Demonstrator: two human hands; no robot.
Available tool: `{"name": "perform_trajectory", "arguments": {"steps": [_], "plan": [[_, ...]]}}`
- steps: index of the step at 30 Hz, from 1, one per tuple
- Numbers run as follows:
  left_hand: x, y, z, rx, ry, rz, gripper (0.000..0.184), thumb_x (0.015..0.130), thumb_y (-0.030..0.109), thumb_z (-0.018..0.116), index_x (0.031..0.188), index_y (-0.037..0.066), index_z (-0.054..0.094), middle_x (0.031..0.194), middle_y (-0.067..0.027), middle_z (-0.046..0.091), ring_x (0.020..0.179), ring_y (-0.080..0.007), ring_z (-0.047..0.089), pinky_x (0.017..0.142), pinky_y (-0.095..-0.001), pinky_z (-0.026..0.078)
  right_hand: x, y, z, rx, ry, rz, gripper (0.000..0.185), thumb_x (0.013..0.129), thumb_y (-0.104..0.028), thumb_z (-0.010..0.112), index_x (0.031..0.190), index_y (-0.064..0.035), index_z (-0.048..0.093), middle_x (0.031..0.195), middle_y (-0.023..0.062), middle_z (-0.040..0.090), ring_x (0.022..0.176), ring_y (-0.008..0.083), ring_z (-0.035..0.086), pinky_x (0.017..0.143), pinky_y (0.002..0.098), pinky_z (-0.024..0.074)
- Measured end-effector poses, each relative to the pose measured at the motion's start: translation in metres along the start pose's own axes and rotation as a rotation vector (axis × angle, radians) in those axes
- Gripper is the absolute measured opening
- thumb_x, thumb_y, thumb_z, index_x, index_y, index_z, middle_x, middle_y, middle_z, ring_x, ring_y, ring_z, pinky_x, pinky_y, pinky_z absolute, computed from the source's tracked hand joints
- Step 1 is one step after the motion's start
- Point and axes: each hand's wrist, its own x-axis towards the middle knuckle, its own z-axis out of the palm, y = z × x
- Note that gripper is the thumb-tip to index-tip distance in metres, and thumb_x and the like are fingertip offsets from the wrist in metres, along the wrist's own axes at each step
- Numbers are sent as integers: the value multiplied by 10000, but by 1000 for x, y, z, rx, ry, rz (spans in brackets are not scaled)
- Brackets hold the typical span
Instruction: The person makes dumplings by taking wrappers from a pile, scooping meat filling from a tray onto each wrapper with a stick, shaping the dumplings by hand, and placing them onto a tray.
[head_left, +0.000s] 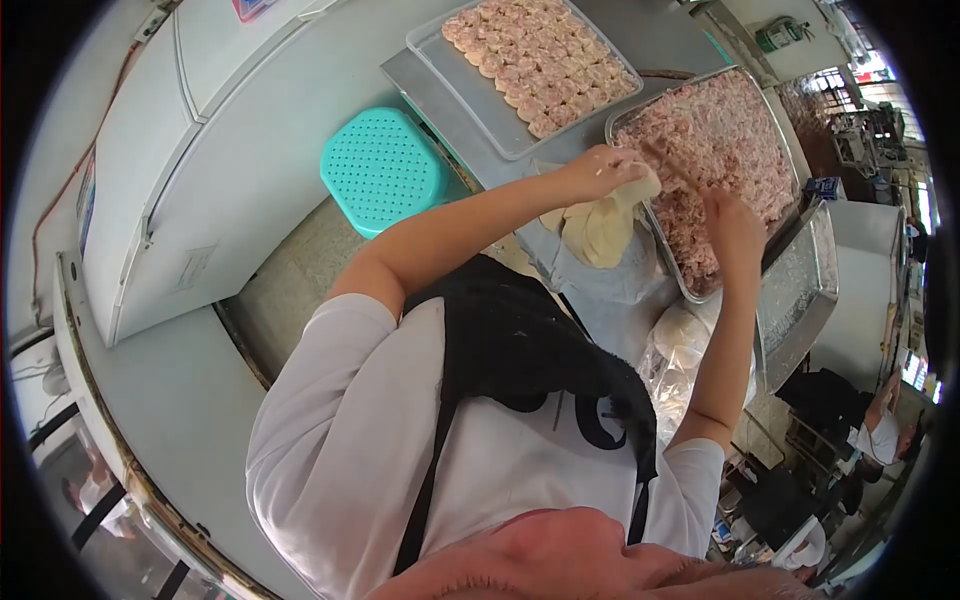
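Note:
My left hand (600,174) pinches a thin round dough wrapper (642,188) at the near left edge of the meat tray. Just below it lies a loose stack of pale wrappers (598,236) on plastic sheeting. In my right hand (733,228) is a narrow brown stick-like spatula (672,165), its tip over the ground meat filling (715,130). That filling covers most of a metal tray (682,285). Further off, rows of filled dumplings (540,60) sit on a clear plastic tray (485,110), which has a bare strip along its left side.
A clear plastic bag of round wrappers (682,340) lies close to my right forearm. Another metal tray (800,300) stands right of the meat. A turquoise stool (382,168) is left of the table, beside a white freezer (190,220). Other people are in the background at right.

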Motion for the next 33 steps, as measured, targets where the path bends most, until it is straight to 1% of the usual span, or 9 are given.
{"name": "perform_trajectory", "arguments": {"steps": [6,13,15,20,21,25,27,31,33], "plan": [[9,-9,1,336,-28,207,263,940,277,589,1115,81,605,990,-92,665,897,-216,628,817,-350,481,8,-10,6,-57,-41,-66,329,969,-340,463,904,-79,652,811,181,676,772,381,661,673,497,514],[9,15,-20,48,30,183,286,952,180,547,1213,63,558,1089,-112,670,1026,-262,644,868,-392,500,2,-13,-17,-166,88,6,308,958,-316,475,857,-89,657,766,172,669,736,369,667,646,486,515],[6,7,-17,-1192,39,-163,336,964,174,510,1251,1,522,1146,-139,648,1083,-289,626,943,-413,497,0,-18,-1,-133,-48,-58,284,951,-295,488,858,-84,654,770,167,670,721,373,665,640,487,512],[-5,5,-7,-1464,28,-379,348,971,158,461,1272,-15,492,1203,-178,613,1106,-302,615,986,-426,487,-7,-8,-17,72,126,38,301,943,-309,547,829,-43,629,721,134,674,637,292,668,578,444,500],[-5,7,-5,-1573,-25,-412,340,971,131,439,1285,11,487,1217,-175,606,1105,-299,615,976,-418,493,-10,-14,-7,507,122,-7,283,928,-302,585,826,-40,618,702,87,654,596,244,631,556,412,479],[-4,-3,13,-1500,-45,-301,335,969,134,454,1280,16,489,1236,-172,593,1115,-292,610,978,-420,495,-23,-58,74,1355,80,4,230,884,-246,676,917,-25,622,691,-24,573,532,108,501,494,301,404],[1,3,9,-1340,144,-272,341,964,138,470,1282,17,485,1252,-171,580,1126,-286,604,979,-427,496,-33,-68,85,1724,-220,324,293,871,-233,695,1052,-14,621,695,-31,567,519,86,474,477,253,368],[0,17,-37,-1291,312,-86,341,959,126,479,1282,17,479,1223,-160,591,1133,-289,595,1001,-446,481,-55,-76,106,1578,-313,386,398,865,-246,700,1163,-1,601,692,-3,585,518,66,467,470,240,356],[-3,12,-60,-1205,345,-60,410,947,194,543,1309,17,467,1207,-142,596,1112,-255,597,970,-404,481,-66,-78,96,1117,-94,238,353,886,-215,677,1157,-2,604,589,-10,523,521,100,483,487,264,375]]}}
